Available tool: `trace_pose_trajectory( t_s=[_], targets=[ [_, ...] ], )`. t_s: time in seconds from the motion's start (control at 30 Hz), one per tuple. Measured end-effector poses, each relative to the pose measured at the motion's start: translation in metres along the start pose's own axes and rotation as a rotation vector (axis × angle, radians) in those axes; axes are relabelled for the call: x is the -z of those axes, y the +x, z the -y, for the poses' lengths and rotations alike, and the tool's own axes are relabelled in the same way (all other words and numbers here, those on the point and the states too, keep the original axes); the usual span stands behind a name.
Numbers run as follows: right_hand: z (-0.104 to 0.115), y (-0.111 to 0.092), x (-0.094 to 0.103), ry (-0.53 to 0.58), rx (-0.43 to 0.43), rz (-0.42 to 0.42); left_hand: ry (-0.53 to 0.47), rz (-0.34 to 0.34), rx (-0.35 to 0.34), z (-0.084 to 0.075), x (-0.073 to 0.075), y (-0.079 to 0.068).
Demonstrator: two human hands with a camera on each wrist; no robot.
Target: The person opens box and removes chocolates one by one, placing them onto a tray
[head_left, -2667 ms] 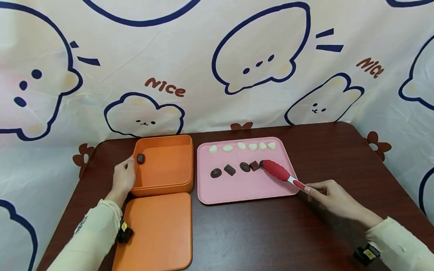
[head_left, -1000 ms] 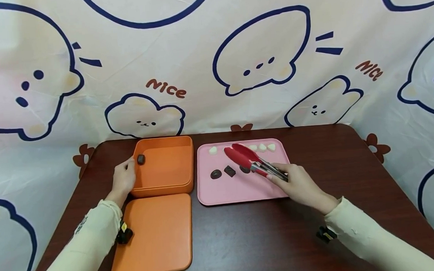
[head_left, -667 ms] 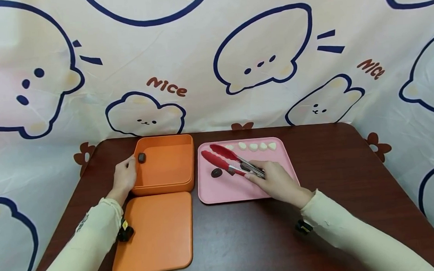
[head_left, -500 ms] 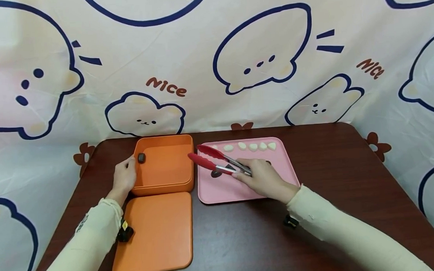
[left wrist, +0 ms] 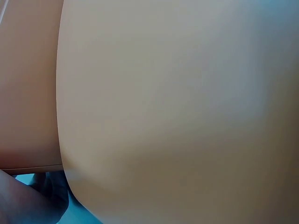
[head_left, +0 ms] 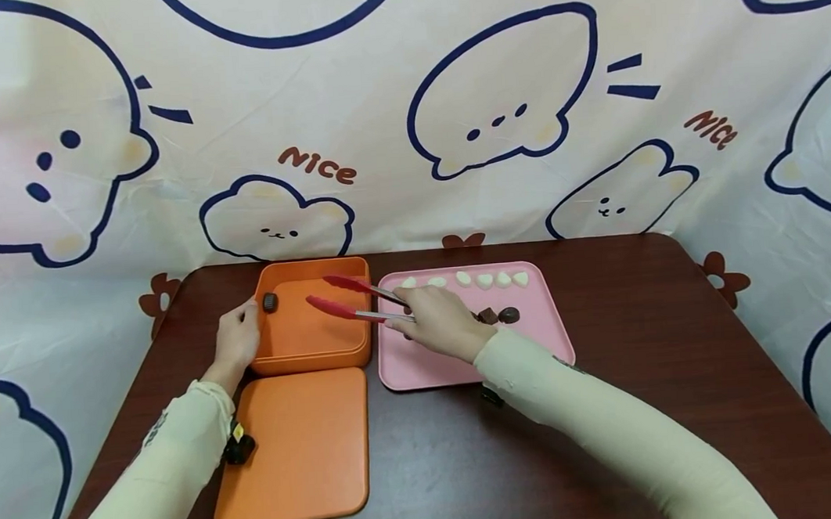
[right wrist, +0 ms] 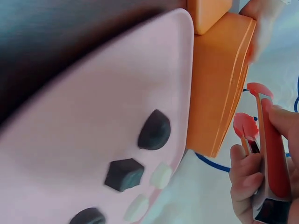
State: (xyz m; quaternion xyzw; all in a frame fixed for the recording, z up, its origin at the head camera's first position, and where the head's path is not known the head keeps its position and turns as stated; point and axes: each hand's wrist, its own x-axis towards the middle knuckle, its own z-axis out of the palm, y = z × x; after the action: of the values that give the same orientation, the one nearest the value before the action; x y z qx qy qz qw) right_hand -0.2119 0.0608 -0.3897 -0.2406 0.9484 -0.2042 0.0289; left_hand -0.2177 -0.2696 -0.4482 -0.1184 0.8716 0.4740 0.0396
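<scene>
My right hand (head_left: pixel 441 317) grips a pair of red-tipped kitchen tongs (head_left: pixel 340 309), which reach left over the orange box (head_left: pixel 315 363). The arms of the tongs stand apart, with nothing between their tips in the right wrist view. My left hand (head_left: pixel 238 335) holds the box by its left wall. Inside the box, near that wall, lies one dark chocolate piece (head_left: pixel 270 302). A pink tray (head_left: pixel 435 368) sits beside the box, partly covered by my right hand. On it are a row of white pieces (head_left: pixel 484 281) and dark chocolates (right wrist: pixel 155 130), some hidden in the head view.
A flat orange lid (head_left: pixel 295 454) lies in front of the box on the dark brown table (head_left: pixel 504 474). Behind and around the table hangs a white cloth (head_left: pixel 385 214) with blue cartoon outlines. My right forearm crosses over the tray's front edge.
My right hand has carried the tongs left from the tray's right end, across the tray and over the box. The tongs' tips have spread apart. My left hand stays on the box.
</scene>
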Motion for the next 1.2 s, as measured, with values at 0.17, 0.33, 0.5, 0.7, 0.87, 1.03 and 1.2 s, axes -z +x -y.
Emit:
trace_pose_trajectory(
  t_s=[0.17, 0.33, 0.5, 0.7, 0.87, 1.03, 1.2],
  targets=[
    [0.014, 0.017, -0.007, -0.091, 0.059, 0.016, 0.008, -0.006, -0.003, 0.000, -0.001, 0.002],
    [0.028, 0.032, -0.015, -0.215, 0.069, 0.017, 0.007, -0.017, 0.005, -0.001, -0.002, 0.002],
    [0.038, 0.043, -0.022, -0.298, 0.045, 0.049, 0.001, -0.011, 0.024, -0.001, -0.003, 0.003],
    [0.046, 0.052, -0.031, -0.368, 0.067, 0.054, 0.011, -0.018, 0.027, -0.002, -0.002, 0.004],
    [0.054, 0.055, -0.033, -0.462, 0.074, 0.015, 0.008, -0.018, 0.021, -0.001, 0.001, 0.003],
    [0.063, 0.055, -0.037, -0.432, 0.083, 0.037, 0.008, -0.021, 0.033, 0.000, 0.000, 0.005],
    [0.070, 0.058, -0.043, -0.427, 0.081, 0.054, 0.009, -0.020, 0.039, -0.001, -0.002, 0.006]
  ],
)
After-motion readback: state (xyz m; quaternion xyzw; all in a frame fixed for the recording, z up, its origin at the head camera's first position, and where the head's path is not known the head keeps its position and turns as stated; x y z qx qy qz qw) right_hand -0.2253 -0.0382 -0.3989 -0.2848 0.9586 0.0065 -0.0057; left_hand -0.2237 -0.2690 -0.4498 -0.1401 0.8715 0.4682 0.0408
